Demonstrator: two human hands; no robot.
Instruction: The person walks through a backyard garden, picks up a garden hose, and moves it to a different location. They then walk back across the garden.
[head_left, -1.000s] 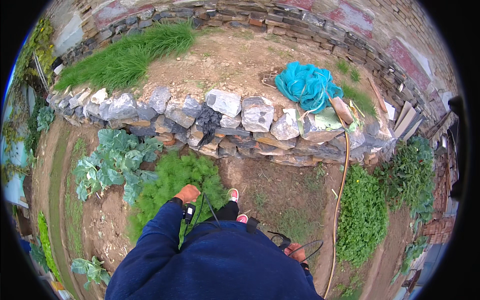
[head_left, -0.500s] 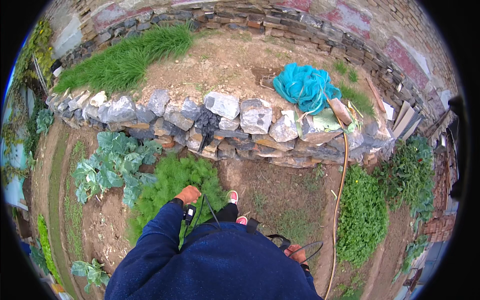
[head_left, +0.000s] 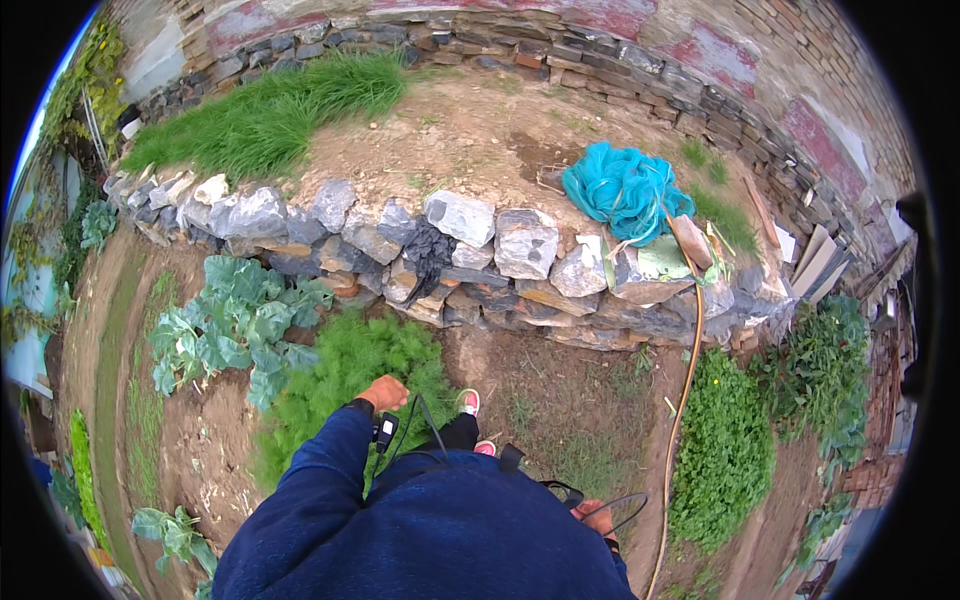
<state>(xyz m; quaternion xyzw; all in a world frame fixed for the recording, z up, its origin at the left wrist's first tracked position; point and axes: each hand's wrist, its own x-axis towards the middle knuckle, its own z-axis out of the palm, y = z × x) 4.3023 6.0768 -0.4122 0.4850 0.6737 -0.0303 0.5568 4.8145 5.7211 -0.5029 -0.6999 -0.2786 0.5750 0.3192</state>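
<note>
My left hand [head_left: 385, 393] is curled closed over a feathery green plant [head_left: 365, 355], and nothing shows in its fingers. A black device [head_left: 387, 430] is strapped at that wrist, with a black cable [head_left: 428, 420] looping beside the hand. At my right side, partly behind my dark blue top [head_left: 430, 530], is my right hand [head_left: 597, 517]. Its fingers are mostly hidden, and another black cable [head_left: 632, 515] curves past it. My feet, in red shoes [head_left: 470, 402], stand on the soil just right of the feathery plant.
A low stone wall [head_left: 525, 245] crosses ahead, with black plastic [head_left: 430, 255] hanging on it. Teal netting [head_left: 625, 190] lies on the raised bed. A brown hose [head_left: 687, 390] runs down on the right beside leafy greens [head_left: 722, 450]. Broad-leaved plants [head_left: 235, 320] grow on the left.
The view has shifted slightly, so the wall and netting sit a little lower and further right. Both hands keep nearly the same pose.
</note>
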